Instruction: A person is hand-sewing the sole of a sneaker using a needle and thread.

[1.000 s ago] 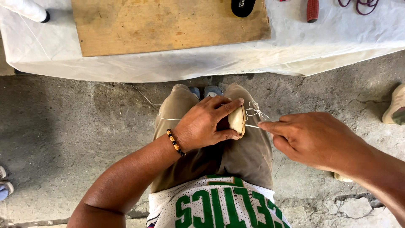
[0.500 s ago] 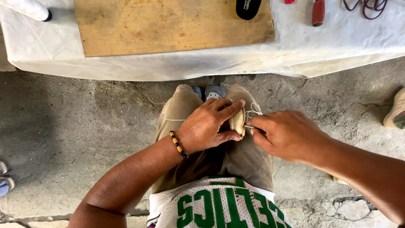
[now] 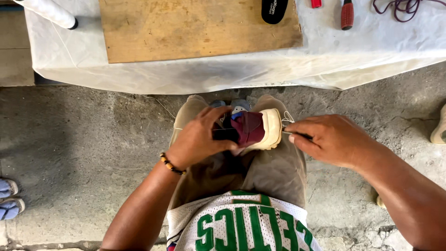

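A shoe [image 3: 255,129] with a dark red upper and a cream sole lies on my knees, sole edge turned to the right. My left hand [image 3: 200,137], a beaded bracelet on its wrist, grips the upper from the left. My right hand [image 3: 332,139] pinches a thin dark-handled tool [image 3: 297,134] whose tip sits at the sole's edge. White thread [image 3: 287,118] loops out of the sole just above that tip.
A table under white sheeting [image 3: 241,69] stands ahead, bearing a wooden board [image 3: 195,28], a black insole [image 3: 274,9], a red-handled tool [image 3: 347,15], a cord [image 3: 399,5] and a white thread spool [image 3: 51,11]. Bare concrete floor lies around. Other people's shoes show at far left [image 3: 7,200] and far right [image 3: 439,130].
My left hand has turned the shoe so its red upper now shows. My right hand came in from the right to the sole's edge and stays there with the tool.
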